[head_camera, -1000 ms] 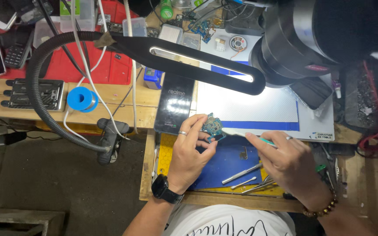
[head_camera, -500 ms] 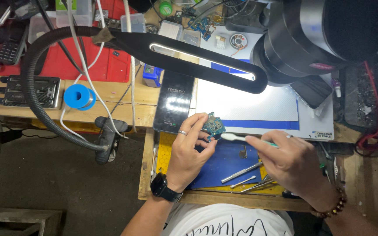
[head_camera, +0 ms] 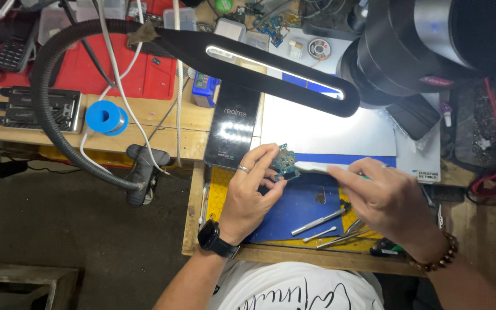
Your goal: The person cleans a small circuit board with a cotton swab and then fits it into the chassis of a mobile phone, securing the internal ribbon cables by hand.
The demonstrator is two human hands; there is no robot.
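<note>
While the left hand (head_camera: pixel 251 198) pinches a small blue-green circuit board (head_camera: pixel 285 163) between thumb and fingertips, the right hand (head_camera: pixel 386 198) holds a white brush (head_camera: pixel 317 167) by its handle, fingers closed round it, bristle end touching the board's right edge. The board sits just above the blue work mat (head_camera: pixel 299 209), near the mat's upper left, held clear of it and tilted; whether it rests on anything cannot be told. Its long axis runs roughly up and down in the view, while the brush lies crosswise, pointing left from the right hand. The left hand is the nearer of the two, being in direct contact; the right meets the board only through the brush. On the mat's lower right lie metal tweezers (head_camera: pixel 322 221) and slim tools. A dark phone (head_camera: pixel 233 126) lies just beyond the mat's upper left corner, under the black lamp head (head_camera: pixel 271 72). A blue solder spool (head_camera: pixel 105 116) sits well left of the mat.
</note>
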